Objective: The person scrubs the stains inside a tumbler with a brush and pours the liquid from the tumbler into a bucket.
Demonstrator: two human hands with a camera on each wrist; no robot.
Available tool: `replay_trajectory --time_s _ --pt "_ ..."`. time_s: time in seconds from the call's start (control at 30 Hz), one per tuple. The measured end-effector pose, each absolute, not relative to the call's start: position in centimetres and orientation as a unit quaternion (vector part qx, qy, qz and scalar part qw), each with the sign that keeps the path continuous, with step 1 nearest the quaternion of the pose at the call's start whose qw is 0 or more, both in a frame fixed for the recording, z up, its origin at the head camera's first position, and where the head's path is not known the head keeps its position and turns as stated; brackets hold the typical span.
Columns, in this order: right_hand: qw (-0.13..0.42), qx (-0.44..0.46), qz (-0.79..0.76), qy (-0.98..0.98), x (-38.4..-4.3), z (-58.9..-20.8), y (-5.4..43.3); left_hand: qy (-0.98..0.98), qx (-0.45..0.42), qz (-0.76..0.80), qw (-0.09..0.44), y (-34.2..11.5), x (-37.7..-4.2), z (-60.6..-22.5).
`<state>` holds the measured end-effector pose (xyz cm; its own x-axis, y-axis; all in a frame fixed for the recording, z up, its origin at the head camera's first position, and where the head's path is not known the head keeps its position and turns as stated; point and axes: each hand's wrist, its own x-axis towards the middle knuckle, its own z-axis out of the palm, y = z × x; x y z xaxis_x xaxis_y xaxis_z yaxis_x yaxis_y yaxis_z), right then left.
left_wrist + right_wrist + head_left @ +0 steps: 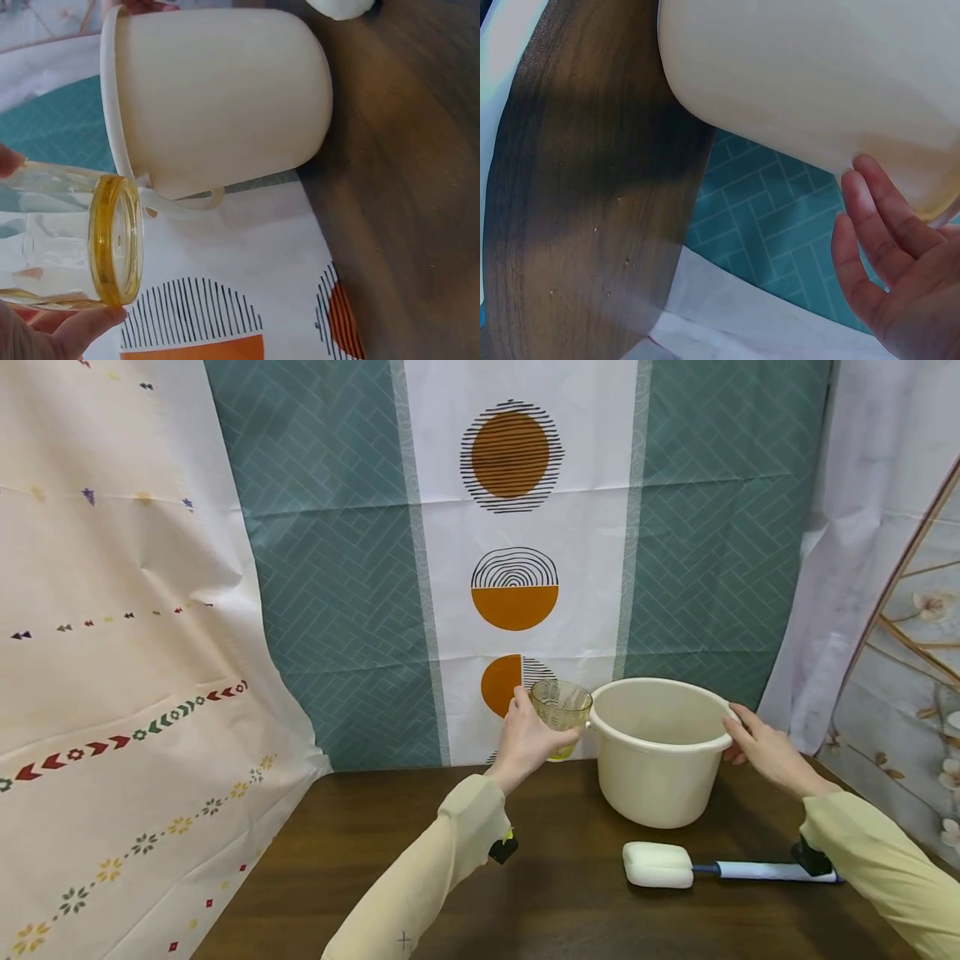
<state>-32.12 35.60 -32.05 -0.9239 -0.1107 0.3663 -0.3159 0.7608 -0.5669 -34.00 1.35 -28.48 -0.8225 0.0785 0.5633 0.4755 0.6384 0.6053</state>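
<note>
My left hand (522,742) grips a clear yellowish drinking glass (561,717) by its side, raised above the table just left of a cream plastic bucket (654,787). In the left wrist view the glass's thick amber base (114,240) faces the bucket side, with my thumb and fingers along the wall. The bucket stands upright on the table, and its inside bottom is hidden. On its right rim my right hand (772,758) holds on, with several fingers (870,214) under the rim against the outer wall; the thumb is out of sight in the right wrist view.
A bottle brush with a white sponge head (657,866) and a pale blue handle (772,871) lies in front of the bucket. The dark wooden table (360,852) meets a patterned curtain (322,568) at the back. Printed cloths hang at both sides.
</note>
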Motion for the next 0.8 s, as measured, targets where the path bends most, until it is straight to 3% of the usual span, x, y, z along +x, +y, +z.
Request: replay_trajectory --time_s 0.37,0.8 --pt "0.152 0.11 0.33 -0.925 -32.2 -32.0 35.6 -0.851 -0.178 -0.462 0.176 -1.5 -32.4 -31.9" --pt "0.152 0.119 0.325 -0.926 -32.2 -31.9 35.5 -0.858 -0.162 -0.464 0.151 -4.0 -30.8 -35.5"
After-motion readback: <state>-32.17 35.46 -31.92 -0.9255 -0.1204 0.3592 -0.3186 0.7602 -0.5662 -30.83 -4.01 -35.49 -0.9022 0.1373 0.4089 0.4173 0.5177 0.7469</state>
